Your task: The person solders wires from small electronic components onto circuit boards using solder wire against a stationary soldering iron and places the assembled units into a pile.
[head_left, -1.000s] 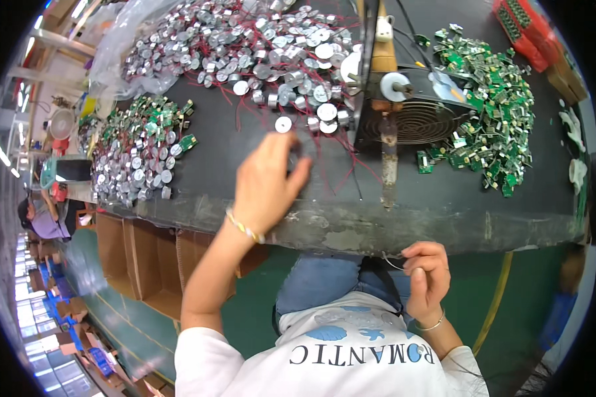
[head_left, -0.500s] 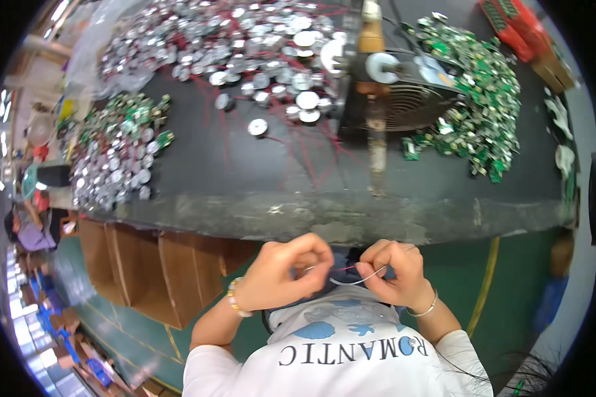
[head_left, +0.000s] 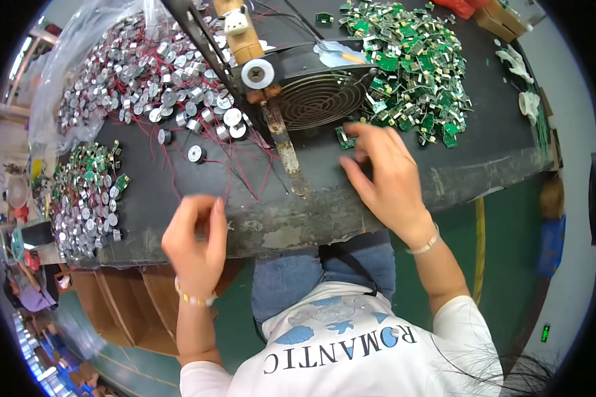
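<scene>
My right hand (head_left: 389, 178) reaches over the table with thumb and fingers apart and nothing visible between them. Just past its fingertips lies a small green circuit board (head_left: 345, 137), apart from the large pile of circuit boards (head_left: 410, 66). My left hand (head_left: 195, 241) is over the table's front edge, fingers bent and thumb a little away from them; I make out nothing in it. Beyond it are loose red wires (head_left: 173, 178) and a single silver round part (head_left: 196, 154) with a wire attached. Many such silver parts (head_left: 159, 86) are heaped behind.
A rod-shaped tool with a wooden grip (head_left: 281, 145), like a soldering iron, slants down between my hands. Behind it stands a black fan (head_left: 321, 102) with a round grille. A mixed pile (head_left: 89, 198) lies at left. Cardboard boxes (head_left: 129, 308) stand below the table edge.
My hands were together at my lap with a thin wire between them. They have parted and moved forward over the table; the wire is no longer seen. The view has shifted right.
</scene>
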The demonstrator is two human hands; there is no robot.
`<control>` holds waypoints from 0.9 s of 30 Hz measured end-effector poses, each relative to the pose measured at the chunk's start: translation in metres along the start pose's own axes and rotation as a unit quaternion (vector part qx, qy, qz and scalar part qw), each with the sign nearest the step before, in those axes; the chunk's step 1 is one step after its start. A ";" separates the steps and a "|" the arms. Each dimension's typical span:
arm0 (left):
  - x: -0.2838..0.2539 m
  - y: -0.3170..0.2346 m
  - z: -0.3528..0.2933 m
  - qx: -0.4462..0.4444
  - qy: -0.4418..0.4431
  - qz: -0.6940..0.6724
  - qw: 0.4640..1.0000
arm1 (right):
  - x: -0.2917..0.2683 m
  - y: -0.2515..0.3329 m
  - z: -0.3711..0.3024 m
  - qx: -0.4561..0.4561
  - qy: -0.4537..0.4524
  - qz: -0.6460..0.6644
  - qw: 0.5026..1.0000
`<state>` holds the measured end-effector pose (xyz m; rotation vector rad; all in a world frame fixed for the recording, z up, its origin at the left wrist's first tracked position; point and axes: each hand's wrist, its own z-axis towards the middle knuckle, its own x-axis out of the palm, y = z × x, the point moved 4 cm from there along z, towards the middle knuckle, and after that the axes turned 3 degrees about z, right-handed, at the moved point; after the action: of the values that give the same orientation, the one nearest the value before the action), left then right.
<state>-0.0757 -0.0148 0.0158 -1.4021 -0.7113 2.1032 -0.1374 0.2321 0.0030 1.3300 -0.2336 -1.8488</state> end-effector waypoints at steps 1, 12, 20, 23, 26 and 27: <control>0.010 0.014 0.002 -0.015 0.001 -0.037 0.999 | 0.007 -0.005 0.004 -0.017 -0.012 -0.027 0.999; 0.034 0.013 -0.044 -0.159 0.141 -0.268 0.940 | -0.001 0.006 -0.052 0.035 -0.049 0.005 0.998; 0.046 0.004 -0.038 -0.153 0.191 -0.300 0.922 | -0.008 -0.009 -0.056 0.067 -0.101 0.121 0.985; 0.046 0.002 -0.038 -0.138 0.171 -0.309 0.925 | -0.001 -0.003 -0.058 0.024 -0.054 0.095 0.994; 0.042 0.000 -0.035 -0.091 0.159 -0.245 0.952 | -0.004 -0.001 -0.064 0.057 -0.045 0.112 0.991; 0.038 -0.004 -0.032 0.024 0.113 -0.164 0.980 | -0.005 0.001 -0.063 0.060 -0.051 0.119 0.990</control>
<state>-0.0581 0.0185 -0.0175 -1.3635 -0.7368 1.6674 -0.0826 0.2539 -0.0202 1.2315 -0.5418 -1.7232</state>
